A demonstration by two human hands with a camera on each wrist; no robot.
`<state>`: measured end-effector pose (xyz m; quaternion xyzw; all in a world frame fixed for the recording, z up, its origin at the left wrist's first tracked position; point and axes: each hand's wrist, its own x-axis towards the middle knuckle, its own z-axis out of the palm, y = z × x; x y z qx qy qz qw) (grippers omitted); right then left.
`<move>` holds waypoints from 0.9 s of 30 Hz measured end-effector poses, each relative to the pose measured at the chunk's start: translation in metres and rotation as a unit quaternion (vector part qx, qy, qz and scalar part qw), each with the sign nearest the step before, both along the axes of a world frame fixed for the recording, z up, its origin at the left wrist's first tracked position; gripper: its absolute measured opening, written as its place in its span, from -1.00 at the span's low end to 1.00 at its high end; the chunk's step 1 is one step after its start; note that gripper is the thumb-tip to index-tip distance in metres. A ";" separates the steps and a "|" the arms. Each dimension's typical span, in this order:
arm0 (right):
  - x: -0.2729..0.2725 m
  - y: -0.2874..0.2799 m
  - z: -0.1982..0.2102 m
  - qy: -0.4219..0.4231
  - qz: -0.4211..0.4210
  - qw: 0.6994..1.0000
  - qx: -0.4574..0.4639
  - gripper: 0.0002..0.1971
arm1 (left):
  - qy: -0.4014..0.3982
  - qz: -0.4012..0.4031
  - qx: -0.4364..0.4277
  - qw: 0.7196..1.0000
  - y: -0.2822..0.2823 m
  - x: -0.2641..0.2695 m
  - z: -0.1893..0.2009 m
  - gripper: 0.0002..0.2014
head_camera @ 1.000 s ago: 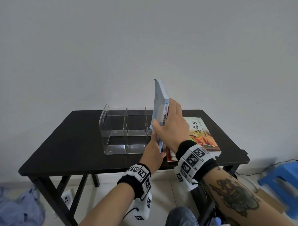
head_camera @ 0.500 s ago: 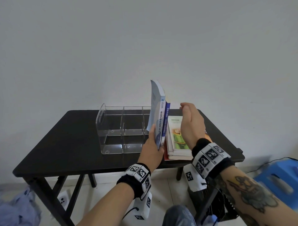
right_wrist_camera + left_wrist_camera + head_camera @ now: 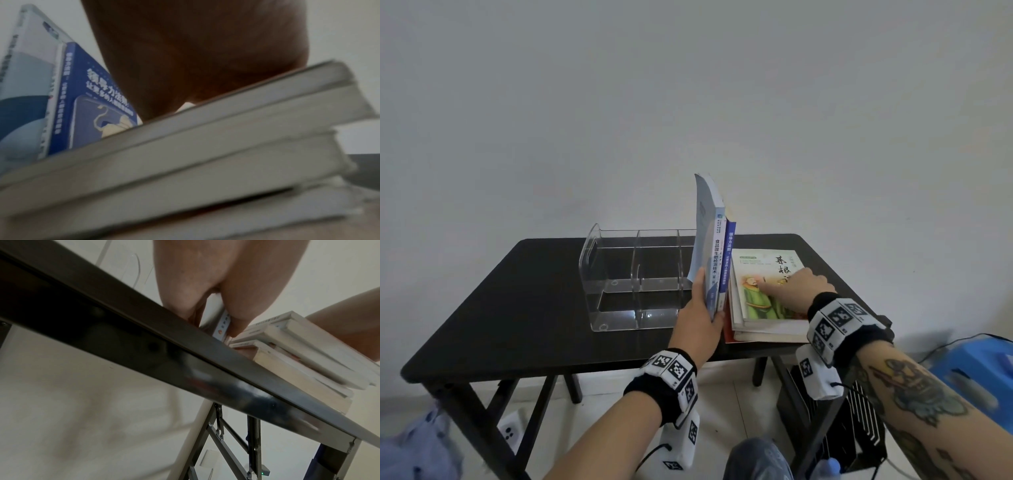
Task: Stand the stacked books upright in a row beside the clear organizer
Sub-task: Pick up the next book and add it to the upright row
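The clear organizer (image 3: 637, 277) stands mid-table. Against its right end two books stand upright: a tall light blue book (image 3: 714, 246) and a shorter dark blue book (image 3: 728, 260). My left hand (image 3: 709, 301) grips their near edges, thumb on the light blue cover; in the left wrist view the light blue book's spine (image 3: 223, 321) shows between thumb and fingers. To the right lies the flat stack of books (image 3: 767, 318). My right hand (image 3: 801, 284) rests on its illustrated top cover, index finger stretched out. In the right wrist view my palm (image 3: 195, 56) lies on the stack (image 3: 185, 154).
The black table (image 3: 517, 301) stands against a bare white wall. Its front edge (image 3: 144, 345) runs just under my left wrist. A blue stool (image 3: 979, 377) stands at the right, a black unit (image 3: 842, 428) under the table, a power strip (image 3: 512, 431) on the floor.
My right hand let go of the dark blue book, now upright beside the light blue one, and came down onto the stack's top cover. The left hand kept hold.
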<state>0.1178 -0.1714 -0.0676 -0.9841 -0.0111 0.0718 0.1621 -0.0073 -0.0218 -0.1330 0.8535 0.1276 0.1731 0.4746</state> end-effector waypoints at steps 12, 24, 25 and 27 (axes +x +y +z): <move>0.007 -0.034 0.062 -0.096 -0.015 0.988 0.117 -0.84 | 0.013 -0.006 0.016 1.000 -0.001 0.000 0.001 -0.15; -0.046 0.001 0.126 -0.297 0.109 0.751 0.579 -0.84 | 0.022 -0.016 0.013 1.000 0.001 -0.001 0.002 -0.11; -0.053 0.005 0.130 -0.320 0.112 0.733 0.590 -0.82 | 0.021 -0.019 0.008 1.000 0.001 -0.001 0.004 -0.11; -0.065 0.013 0.137 -0.345 0.125 0.696 0.617 -0.77 | 0.019 -0.023 0.006 1.000 0.002 -0.002 0.005 -0.11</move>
